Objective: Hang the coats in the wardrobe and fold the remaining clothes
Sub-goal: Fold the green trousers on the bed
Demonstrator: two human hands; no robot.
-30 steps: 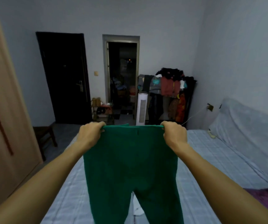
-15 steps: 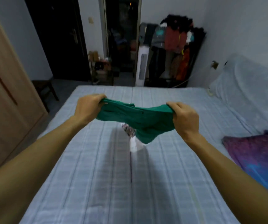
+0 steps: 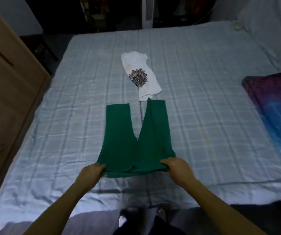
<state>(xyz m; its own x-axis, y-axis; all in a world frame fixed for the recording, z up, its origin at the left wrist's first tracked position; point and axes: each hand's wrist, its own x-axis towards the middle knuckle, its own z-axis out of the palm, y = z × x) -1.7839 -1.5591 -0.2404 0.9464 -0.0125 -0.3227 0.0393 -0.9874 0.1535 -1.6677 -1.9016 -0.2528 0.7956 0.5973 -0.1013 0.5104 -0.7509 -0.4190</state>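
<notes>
I am holding the green trousers by the waistband at the near part of the bed. My left hand is pinching the band's left corner and my right hand its right corner, fingers curled into the cloth. The legs are lying flat and pointing far in a narrow V. The right cuff is reaching the white printed top, though I cannot tell whether it is touching. To do this well, I am judging that I should pull the bunched band evenly taut, then lay one leg over the other so the seams meet. The fabric is looking soft, matte and limp, likely to wrinkle rather than crease. The quilted bed sheet is looking slightly rumpled.
</notes>
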